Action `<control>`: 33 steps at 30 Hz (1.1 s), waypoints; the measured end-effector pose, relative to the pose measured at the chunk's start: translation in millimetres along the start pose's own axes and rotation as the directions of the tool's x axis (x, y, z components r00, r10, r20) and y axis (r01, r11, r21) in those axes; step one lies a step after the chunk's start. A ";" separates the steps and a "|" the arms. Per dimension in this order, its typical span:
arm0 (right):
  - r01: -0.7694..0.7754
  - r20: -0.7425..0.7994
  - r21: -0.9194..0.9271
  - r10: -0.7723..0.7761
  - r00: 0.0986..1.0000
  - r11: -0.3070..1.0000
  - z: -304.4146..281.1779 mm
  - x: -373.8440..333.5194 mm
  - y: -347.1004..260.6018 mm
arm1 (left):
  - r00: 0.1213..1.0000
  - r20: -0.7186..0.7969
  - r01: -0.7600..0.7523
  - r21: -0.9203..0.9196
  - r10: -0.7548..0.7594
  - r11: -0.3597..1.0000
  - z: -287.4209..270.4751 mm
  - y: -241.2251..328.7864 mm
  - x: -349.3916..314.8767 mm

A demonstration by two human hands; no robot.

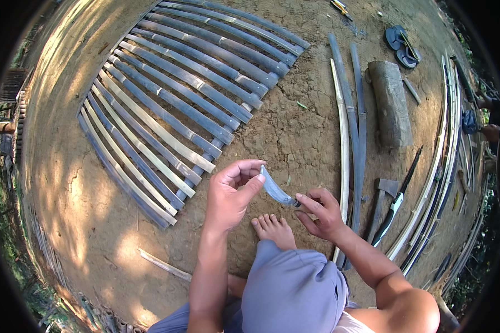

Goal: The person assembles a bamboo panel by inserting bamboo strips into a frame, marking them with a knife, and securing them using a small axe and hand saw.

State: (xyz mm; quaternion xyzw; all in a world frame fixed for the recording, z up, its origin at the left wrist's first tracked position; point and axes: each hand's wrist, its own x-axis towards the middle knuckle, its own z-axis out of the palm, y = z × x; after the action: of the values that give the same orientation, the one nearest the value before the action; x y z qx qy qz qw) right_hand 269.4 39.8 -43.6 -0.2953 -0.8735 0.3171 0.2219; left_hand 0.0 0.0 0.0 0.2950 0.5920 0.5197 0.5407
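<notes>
A small curved knife with a grey, sickle-like blade is held up between my two hands above the bare ground. My left hand pinches the blade near its tip between thumb and fingers. My right hand grips the other end, and its fingers mostly hide the dark handle. Just below the knife show my bare foot and a bent knee in grey-blue cloth. Ahead to the left lies a slatted bamboo panel, its split slats fixed across crosspieces.
Split bamboo strips lie to my right, beside a short log. Nearer are an axe and a long tool with a black-and-white handle. Longer strips line the far right. Flip-flops and pliers lie farther off.
</notes>
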 end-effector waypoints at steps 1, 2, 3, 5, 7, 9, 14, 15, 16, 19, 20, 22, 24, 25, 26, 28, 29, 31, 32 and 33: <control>-0.030 0.013 0.081 0.029 1.000 0.996 0.5 -0.5 -1.4 | 0.999 0.005 0.050 -0.055 -0.050 0.997 -1.0 -0.3 0.4; -0.061 0.028 0.162 0.057 0.998 0.985 0.8 -0.2 -2.0 | 0.995 0.012 0.100 -0.110 -0.100 0.989 -2.2 -0.9 0.9; -0.099 0.025 0.260 0.095 0.995 0.960 -1.5 3.4 -1.7 | 0.992 0.023 0.129 -0.191 -0.127 0.973 -3.5 0.3 4.0; -0.169 0.035 0.450 0.172 0.984 0.877 -5.6 9.6 -0.6 | 0.982 0.055 0.189 -0.346 -0.182 0.919 -6.2 1.8 11.7; -0.329 0.141 0.770 0.358 0.923 0.546 3.8 -4.0 -2.4 | 0.984 0.033 0.177 -0.345 -0.177 0.922 -3.6 -3.5 6.9; -0.376 0.296 0.923 0.461 0.837 0.088 10.1 -11.4 -4.9 | 0.985 0.018 0.169 -0.352 -0.174 0.921 1.1 -6.6 4.3; -0.452 0.498 0.865 0.467 0.731 -0.216 -1.7 -9.0 -11.6 | 0.986 0.000 0.155 -0.389 -0.168 0.908 15.3 -11.2 4.6; -0.453 0.523 0.852 0.464 0.715 -0.262 -2.5 -8.3 -13.5 | 0.986 0.001 0.153 -0.393 -0.166 0.907 16.2 -12.3 4.7; -0.454 0.548 0.837 0.458 0.700 -0.306 -3.6 -7.9 -14.1 | 0.987 0.001 0.150 -0.398 -0.163 0.905 17.0 -14.2 5.0; -0.454 0.600 0.797 0.438 0.669 -0.398 -1.0 -6.3 -15.1 | 0.986 -0.014 0.145 -0.424 -0.166 0.894 15.0 -19.1 4.6; -0.449 0.593 0.803 0.456 0.663 -0.392 -0.1 -6.3 -15.7 | 0.985 -0.026 0.140 -0.439 -0.169 0.888 14.0 -21.0 4.9; -0.472 0.621 0.781 0.434 0.653 -0.408 7.0 -6.7 -18.7 | 0.979 -0.065 0.150 -0.406 -0.193 0.901 11.7 -22.4 1.1; -0.493 0.596 0.803 0.492 0.634 -0.335 5.6 -13.1 -16.3 | 0.973 -0.114 0.147 -0.365 -0.201 0.919 18.8 -32.9 5.7; -0.487 0.571 0.819 0.502 0.649 -0.302 5.3 -12.9 -11.4 | 0.973 -0.133 0.137 -0.334 -0.191 0.932 24.1 -37.3 12.1; -0.486 0.567 0.822 0.506 0.650 -0.298 8.4 -11.0 -7.4 | 0.976 -0.149 0.109 -0.296 -0.158 0.949 24.9 -40.5 16.2; -0.496 0.564 0.821 0.529 0.633 -0.283 10.4 -19.7 -14.4 | 0.973 -0.172 0.108 -0.250 -0.154 0.962 26.5 -49.2 9.4; -0.503 0.576 0.813 0.531 0.622 -0.292 14.3 -20.6 -15.0 | 0.969 -0.196 0.102 -0.232 -0.149 0.967 25.8 -54.6 7.1; -0.508 0.581 0.806 0.562 0.588 -0.302 12.8 -24.6 -18.7 | 0.966 -0.206 0.107 -0.226 -0.155 0.968 27.9 -60.6 1.5; -0.518 0.583 0.803 0.572 0.577 -0.295 16.9 -24.7 -18.6 | 0.961 -0.227 0.112 -0.208 -0.159 0.972 24.4 -63.5 -1.1; -0.534 0.587 0.797 0.567 0.578 -0.282 17.9 -25.9 -17.3 | 0.958 -0.235 0.117 -0.199 -0.163 0.973 24.7 -68.9 -2.7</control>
State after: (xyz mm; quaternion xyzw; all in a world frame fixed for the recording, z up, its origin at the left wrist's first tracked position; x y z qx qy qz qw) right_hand 271.4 4.4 -49.5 -0.4367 -0.1770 0.8609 0.1919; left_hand 38.7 -14.8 -60.4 0.1333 0.6245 0.5653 0.5222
